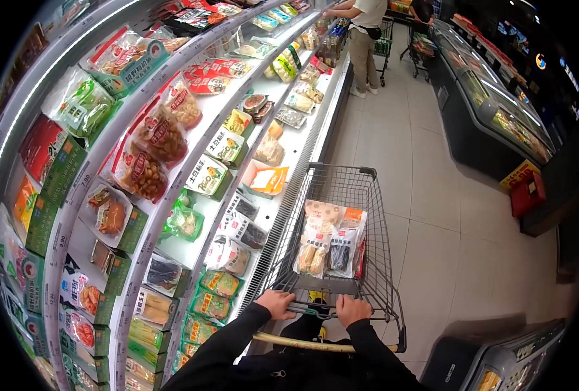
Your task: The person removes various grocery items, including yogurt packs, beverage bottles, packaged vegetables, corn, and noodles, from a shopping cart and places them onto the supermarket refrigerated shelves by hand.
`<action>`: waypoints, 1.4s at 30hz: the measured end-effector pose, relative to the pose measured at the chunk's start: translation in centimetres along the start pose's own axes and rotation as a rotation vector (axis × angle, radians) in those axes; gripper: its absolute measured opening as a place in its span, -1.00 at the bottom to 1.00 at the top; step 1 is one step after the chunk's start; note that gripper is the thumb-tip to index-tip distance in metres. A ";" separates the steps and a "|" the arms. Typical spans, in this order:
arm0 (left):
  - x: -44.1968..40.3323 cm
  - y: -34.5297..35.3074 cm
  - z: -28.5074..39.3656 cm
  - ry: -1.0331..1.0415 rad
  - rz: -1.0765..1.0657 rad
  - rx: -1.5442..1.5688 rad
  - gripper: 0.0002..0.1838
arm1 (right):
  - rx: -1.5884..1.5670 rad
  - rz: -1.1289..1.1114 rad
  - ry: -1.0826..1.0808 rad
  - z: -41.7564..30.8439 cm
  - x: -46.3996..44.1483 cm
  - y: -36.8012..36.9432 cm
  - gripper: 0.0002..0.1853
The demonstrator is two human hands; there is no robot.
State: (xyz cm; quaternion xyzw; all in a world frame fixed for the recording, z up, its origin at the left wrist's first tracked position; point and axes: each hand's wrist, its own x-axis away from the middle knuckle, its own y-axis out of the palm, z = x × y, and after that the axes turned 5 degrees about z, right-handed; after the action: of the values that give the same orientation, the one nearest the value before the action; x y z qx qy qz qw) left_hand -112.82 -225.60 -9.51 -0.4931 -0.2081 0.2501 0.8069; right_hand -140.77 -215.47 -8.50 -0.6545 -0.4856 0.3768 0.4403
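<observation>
Both of my hands are on the bar of a wire shopping cart [386,254]. My left hand [277,304] is closed around the left part of the bar, close to the shelf edge. Further right, my right hand [353,310] has its fingers wrapped round the same bar. Several plastic food packs lie in the cart, among them a pack with pale contents [313,251] and a pack with dark contents [342,253].
Lit refrigerated shelves [172,215] with packaged food run along the left. Ahead, a person [362,49] stands at the shelves beside another cart [383,47]. Freezer cases [475,124] line the right, with a red box [528,194] near them. Another case [498,355] is at bottom right.
</observation>
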 end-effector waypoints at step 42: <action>-19.8 -3.6 -8.9 -0.033 0.015 0.036 -0.38 | 0.113 0.049 -0.118 6.2 -22.2 2.8 -0.61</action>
State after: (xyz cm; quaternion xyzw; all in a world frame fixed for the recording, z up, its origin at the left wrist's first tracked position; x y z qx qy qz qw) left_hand -122.58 -245.24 -11.79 -0.4760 -0.2132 0.2678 0.8101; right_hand -151.02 -236.02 -11.67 -0.6169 -0.4727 0.4520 0.4378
